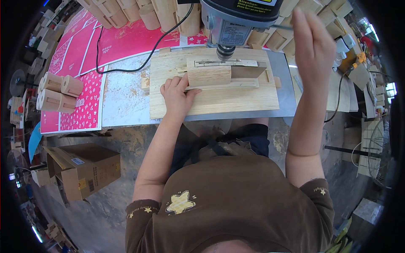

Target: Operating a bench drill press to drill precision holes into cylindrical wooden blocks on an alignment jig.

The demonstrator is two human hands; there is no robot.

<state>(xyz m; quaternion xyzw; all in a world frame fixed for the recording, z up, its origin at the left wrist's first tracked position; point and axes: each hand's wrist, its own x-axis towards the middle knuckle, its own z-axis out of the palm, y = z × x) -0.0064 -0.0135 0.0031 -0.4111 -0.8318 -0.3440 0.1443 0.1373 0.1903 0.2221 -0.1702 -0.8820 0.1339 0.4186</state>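
A pale wooden block [209, 76] lies in a wooden jig [244, 84] fixed on a light wooden board [228, 103]. My left hand [177, 95] is closed on the block's left end, its thumb along the near side. Above the jig hangs a drill press [234, 31], its chuck [225, 52] just over the block's far side. No bit can be made out below the chuck. Raised at the right, my right hand [313, 46] is closed around the outer end of the press's thin lever [283, 27]. This hand is slightly blurred.
Several round wooden pieces [60, 93] stand on the pink patterned sheet [86, 101] at the left. More wooden pieces [149, 17] line the back. A black cable [145, 65] loops across the table. An open cardboard box [86, 168] sits on the floor at the left.
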